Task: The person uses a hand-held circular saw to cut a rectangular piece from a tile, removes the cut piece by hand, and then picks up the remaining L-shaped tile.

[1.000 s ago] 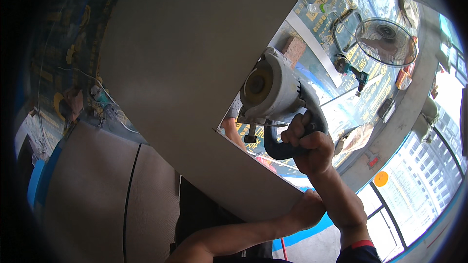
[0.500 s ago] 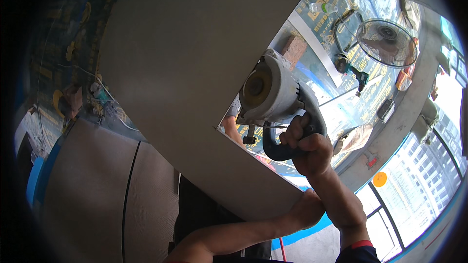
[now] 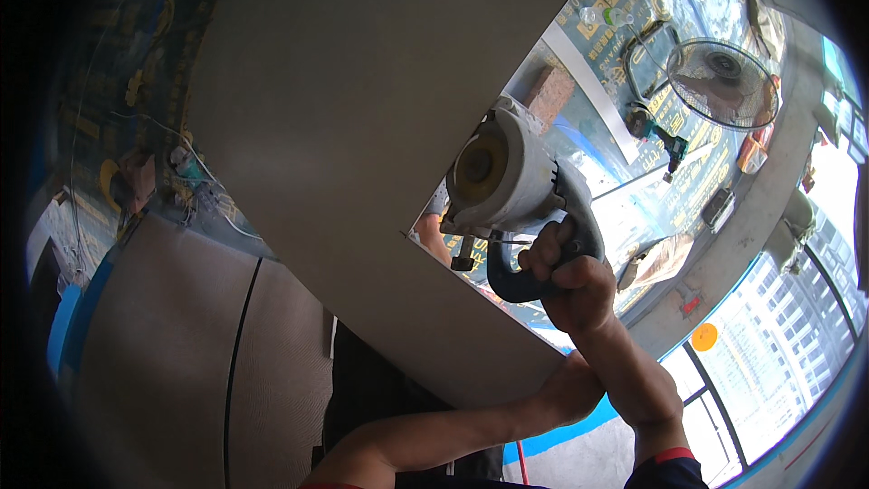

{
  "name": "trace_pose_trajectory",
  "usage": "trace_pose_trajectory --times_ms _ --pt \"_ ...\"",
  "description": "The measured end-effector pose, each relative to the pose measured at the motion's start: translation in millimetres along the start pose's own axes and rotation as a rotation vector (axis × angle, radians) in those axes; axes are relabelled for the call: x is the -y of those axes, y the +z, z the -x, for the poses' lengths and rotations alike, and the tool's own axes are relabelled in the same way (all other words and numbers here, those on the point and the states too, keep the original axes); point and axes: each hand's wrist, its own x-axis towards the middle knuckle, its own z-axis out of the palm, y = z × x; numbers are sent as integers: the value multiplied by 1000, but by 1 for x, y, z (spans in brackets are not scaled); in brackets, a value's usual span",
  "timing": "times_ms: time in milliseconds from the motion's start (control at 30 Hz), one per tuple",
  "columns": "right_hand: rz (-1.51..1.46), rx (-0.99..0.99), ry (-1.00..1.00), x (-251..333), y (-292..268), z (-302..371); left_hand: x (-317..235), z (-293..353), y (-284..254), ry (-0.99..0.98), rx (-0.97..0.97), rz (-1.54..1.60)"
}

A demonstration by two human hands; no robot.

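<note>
My right hand [image 3: 579,285] is closed round the dark loop handle of a circular saw [image 3: 511,172] with a pale, worn housing. The saw sits at the inner corner of an L-shaped notch in a large grey-brown panel [image 3: 335,127]. Its blade is hidden from sight. Below the right wrist, my left hand [image 3: 572,389] is closed at the panel's near right edge, its fingers partly hidden. The right forearm passes in front of that hand. Through the notch shows a bit of bare skin with grey cloth [image 3: 432,234]; whose it is, I cannot tell.
Beyond the panel lie a brick [image 3: 550,95], a white strip [image 3: 593,95], a cordless drill [image 3: 665,140], a round fan [image 3: 724,81] and a plastic bottle [image 3: 605,16] on printed floor covering. More boards [image 3: 172,335] lie at left. Windows [image 3: 769,344] line the right.
The panel and background have shifted slightly right in the picture. Both hands keep nearly the same places and holds, and the saw stays at the notch corner.
</note>
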Motion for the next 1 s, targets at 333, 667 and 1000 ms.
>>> trace_pose_trajectory --times_ms 333,667,1000 --pt "-19 7 22 -4 -3 4 4 2 7 58 -11 -198" --pt "-12 14 60 -7 -4 8 -1 2 1 -27 -47 61" --pt "-39 12 53 -11 -6 10 2 3 3 -38 70 -60"
